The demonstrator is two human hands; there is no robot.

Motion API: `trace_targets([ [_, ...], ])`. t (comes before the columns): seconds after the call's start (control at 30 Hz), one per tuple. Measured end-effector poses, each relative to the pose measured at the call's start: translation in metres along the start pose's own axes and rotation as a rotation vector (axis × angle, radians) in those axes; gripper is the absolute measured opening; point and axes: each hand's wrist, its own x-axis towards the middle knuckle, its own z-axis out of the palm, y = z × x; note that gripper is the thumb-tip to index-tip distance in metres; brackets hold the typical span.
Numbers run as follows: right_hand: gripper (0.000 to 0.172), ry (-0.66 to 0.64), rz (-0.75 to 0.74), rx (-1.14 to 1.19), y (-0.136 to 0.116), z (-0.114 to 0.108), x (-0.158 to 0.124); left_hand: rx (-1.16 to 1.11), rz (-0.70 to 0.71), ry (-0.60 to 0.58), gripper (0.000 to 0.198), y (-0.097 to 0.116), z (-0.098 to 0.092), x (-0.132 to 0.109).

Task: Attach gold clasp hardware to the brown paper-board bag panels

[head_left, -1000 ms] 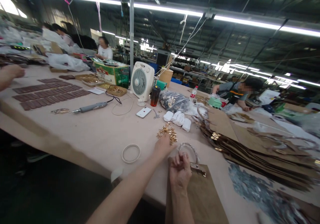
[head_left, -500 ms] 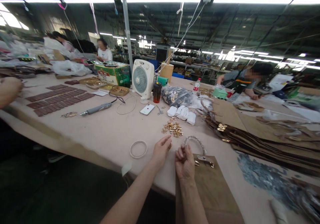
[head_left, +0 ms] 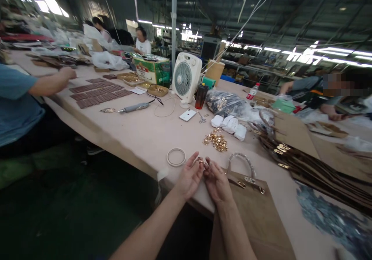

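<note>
My left hand (head_left: 190, 178) and my right hand (head_left: 218, 181) meet near the table's front edge, fingertips pinched together. Between them is a small gold metal fitting (head_left: 201, 160), its exact shape too small to make out. A brown bag piece (head_left: 255, 213) lies beneath and beside my right forearm, partly hanging over the edge. It carries gold hardware (head_left: 241, 184) along its top and a plastic-wrapped handle (head_left: 242, 157). Just beyond my fingertips lies a loose pile of gold fittings (head_left: 216, 140). A roll of pale tape (head_left: 176, 157) rests flat to the left of my left hand.
A fan (head_left: 187, 76), a dark tumbler (head_left: 201, 96) and a phone (head_left: 187, 115) stand or lie farther back. White wrapped bundles (head_left: 231, 124) sit behind the pile. Stacked brown bags (head_left: 308, 167) fill the right side. A corded tool (head_left: 133, 107) lies left, near a co-worker's arm (head_left: 54, 82).
My two hands have come together, and the gold fitting now shows between their fingertips. The view has turned left, bringing more of the co-worker at the left into sight.
</note>
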Motion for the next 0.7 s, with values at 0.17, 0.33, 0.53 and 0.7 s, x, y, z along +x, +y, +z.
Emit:
trace_targets([
  [0.17,0.024,-0.011,0.010,0.045,0.0003,0.0001,0.0022,0.082,-0.015,-0.043,0.037,-0.0014,-0.0004,0.0002],
  [0.33,0.022,-0.021,-0.001,0.076,0.0017,-0.0004,0.0025,0.132,0.002,-0.085,0.035,-0.0055,0.0005,0.0000],
  [0.53,0.023,-0.011,0.005,0.086,0.0025,-0.0025,0.0029,0.146,0.010,-0.052,0.034,-0.0076,-0.0001,0.0009],
  [0.7,0.022,-0.001,-0.006,0.087,0.0033,-0.0027,0.0037,0.162,0.016,-0.043,0.032,-0.0088,-0.0017,0.0015],
])
